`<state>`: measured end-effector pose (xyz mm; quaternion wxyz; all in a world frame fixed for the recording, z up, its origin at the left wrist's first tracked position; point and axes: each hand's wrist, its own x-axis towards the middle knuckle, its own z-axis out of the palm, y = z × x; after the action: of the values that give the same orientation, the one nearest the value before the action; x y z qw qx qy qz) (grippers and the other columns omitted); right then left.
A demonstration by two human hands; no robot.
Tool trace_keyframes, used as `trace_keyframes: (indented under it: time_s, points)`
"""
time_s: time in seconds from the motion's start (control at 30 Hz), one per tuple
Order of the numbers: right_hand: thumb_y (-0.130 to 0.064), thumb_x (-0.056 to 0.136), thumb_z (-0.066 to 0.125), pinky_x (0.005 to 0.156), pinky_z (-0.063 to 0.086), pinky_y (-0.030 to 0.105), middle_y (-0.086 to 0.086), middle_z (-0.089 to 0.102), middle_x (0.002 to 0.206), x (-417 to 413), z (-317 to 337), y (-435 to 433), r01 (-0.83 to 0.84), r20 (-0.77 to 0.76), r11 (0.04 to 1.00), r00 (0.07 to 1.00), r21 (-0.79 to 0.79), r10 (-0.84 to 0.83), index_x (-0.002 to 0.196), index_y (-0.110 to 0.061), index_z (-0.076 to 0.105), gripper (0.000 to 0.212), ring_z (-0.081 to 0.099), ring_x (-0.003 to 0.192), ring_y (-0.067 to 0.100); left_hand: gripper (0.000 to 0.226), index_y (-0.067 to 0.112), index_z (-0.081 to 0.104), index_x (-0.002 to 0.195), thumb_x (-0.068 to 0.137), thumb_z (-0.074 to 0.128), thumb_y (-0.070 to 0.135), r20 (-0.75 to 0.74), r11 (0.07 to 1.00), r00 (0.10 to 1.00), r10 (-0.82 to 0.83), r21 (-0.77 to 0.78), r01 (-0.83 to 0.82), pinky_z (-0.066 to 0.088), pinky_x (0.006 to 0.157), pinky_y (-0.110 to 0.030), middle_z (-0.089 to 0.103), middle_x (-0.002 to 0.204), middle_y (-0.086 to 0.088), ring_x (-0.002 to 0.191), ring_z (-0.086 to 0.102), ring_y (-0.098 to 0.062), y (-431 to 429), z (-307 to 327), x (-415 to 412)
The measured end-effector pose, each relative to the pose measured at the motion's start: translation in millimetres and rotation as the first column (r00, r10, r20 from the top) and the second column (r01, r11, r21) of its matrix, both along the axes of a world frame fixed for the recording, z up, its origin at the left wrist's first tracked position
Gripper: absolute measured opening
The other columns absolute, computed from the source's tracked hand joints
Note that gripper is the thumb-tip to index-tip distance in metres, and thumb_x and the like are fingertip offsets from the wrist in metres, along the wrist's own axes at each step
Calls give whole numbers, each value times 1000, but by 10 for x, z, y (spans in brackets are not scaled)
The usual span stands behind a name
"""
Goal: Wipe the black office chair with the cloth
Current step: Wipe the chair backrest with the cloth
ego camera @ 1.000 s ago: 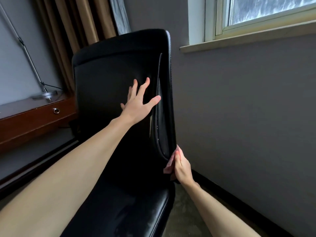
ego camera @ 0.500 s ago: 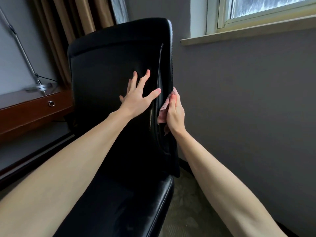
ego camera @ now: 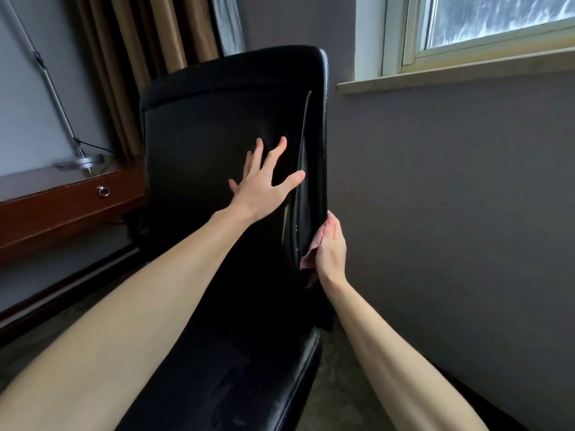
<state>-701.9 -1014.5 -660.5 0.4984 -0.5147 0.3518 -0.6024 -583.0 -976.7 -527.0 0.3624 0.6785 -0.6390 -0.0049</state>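
Note:
The black office chair (ego camera: 202, 126) fills the middle of the view, its tall backrest facing me and its shiny seat at the bottom. My left hand (ego camera: 264, 181) lies flat on the front of the backrest, fingers spread, holding nothing. My right hand (ego camera: 331, 247) presses a pink cloth (ego camera: 314, 247) against the backrest's right side edge, about halfway up. Most of the cloth is hidden under that hand.
A grey wall (ego camera: 451, 197) stands close to the right of the chair, with a window sill (ego camera: 451, 74) above. A wooden desk with a drawer (ego camera: 62, 206) and a lamp base (ego camera: 79, 161) is at the left. Brown curtains (ego camera: 140, 42) hang behind the chair.
My right hand with the cloth slid up the chair's right edge, then back down to mid-height. My left hand stayed flat on the backrest.

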Motion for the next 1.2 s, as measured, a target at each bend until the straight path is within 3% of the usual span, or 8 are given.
trace_keyframes:
  time_s: [0.13, 0.23, 0.4, 0.6, 0.77, 0.9, 1.07, 1.2]
  points:
    - [-46, 105, 24, 102, 44, 28, -20, 71, 93, 77, 867, -284, 62, -34, 977, 997, -206, -70, 138, -30, 49, 44, 63, 98, -5, 66, 54, 11, 151, 94, 44, 64, 6, 1000, 1000, 0, 4, 0, -8, 112, -69, -11, 165, 8, 152, -12, -19, 16, 11, 36]
    - [-43, 106, 23, 115, 29, 30, -5, 52, 144, 93, 1074, -389, 79, -73, 966, 992, -247, -100, 148, -26, 39, 48, 45, 134, 11, 64, 54, 13, 150, 94, 43, 64, 17, 1000, 1000, 2, 4, -2, -8, 112, -69, -10, 165, 8, 152, -9, -19, 19, 40, 82]
    - [-72, 96, 21, 102, 46, 49, 14, 68, 119, 107, 29, -348, 51, -163, 992, 984, -114, -69, 135, -42, 49, 56, 62, 112, 37, 64, 54, 14, 150, 94, 44, 64, -3, 1000, 1000, -31, -3, 31, -10, 112, -67, -11, 165, 8, 152, -12, -18, 7, -6, 30]
    - [-38, 106, 33, 116, 30, 25, -16, 51, 140, -127, -362, 65, 26, -69, 998, 997, -56, -30, 144, -26, 46, 42, 44, 132, 0, 65, 54, 12, 150, 95, 45, 62, -15, 999, 999, -43, -20, 42, -10, 113, -67, -12, 165, 7, 151, -14, -17, 33, -22, 15]
    - [-36, 107, 29, 96, 45, 21, 1, 69, 83, -87, 498, -98, 52, -64, 971, 996, -232, -69, 145, -27, 45, 42, 67, 90, 11, 65, 53, 12, 151, 95, 45, 62, -7, 999, 999, -49, -22, 48, -11, 112, -66, -12, 165, 7, 151, -13, -17, 91, -15, -21]
    - [-36, 107, 27, 113, 28, 20, -4, 50, 146, -74, 1139, -282, 52, -92, 950, 992, -309, -84, 150, -21, 37, 46, 43, 135, 7, 62, 52, 14, 151, 97, 43, 59, -32, 998, 998, -54, -21, 53, -12, 113, -64, -10, 165, 8, 152, -12, -17, 119, 0, -8]
    - [-37, 107, 29, 100, 33, 13, -14, 58, 131, -106, 345, -20, 85, -144, 975, 983, -207, -116, 146, -28, 43, 42, 50, 120, -2, 61, 53, 15, 151, 97, 44, 58, -37, 998, 997, -66, -23, 65, -12, 113, -63, -9, 165, 8, 152, -11, -16, 141, -9, -33]
    - [-37, 106, 34, 110, 31, 17, -11, 53, 141, -233, -203, 117, 20, -134, 997, 990, -79, -30, 145, -25, 45, 42, 45, 131, 0, 61, 54, 16, 150, 97, 46, 57, -52, 996, 995, -80, -40, 78, -12, 114, -63, -9, 165, 9, 151, -12, -15, 147, -31, -57]
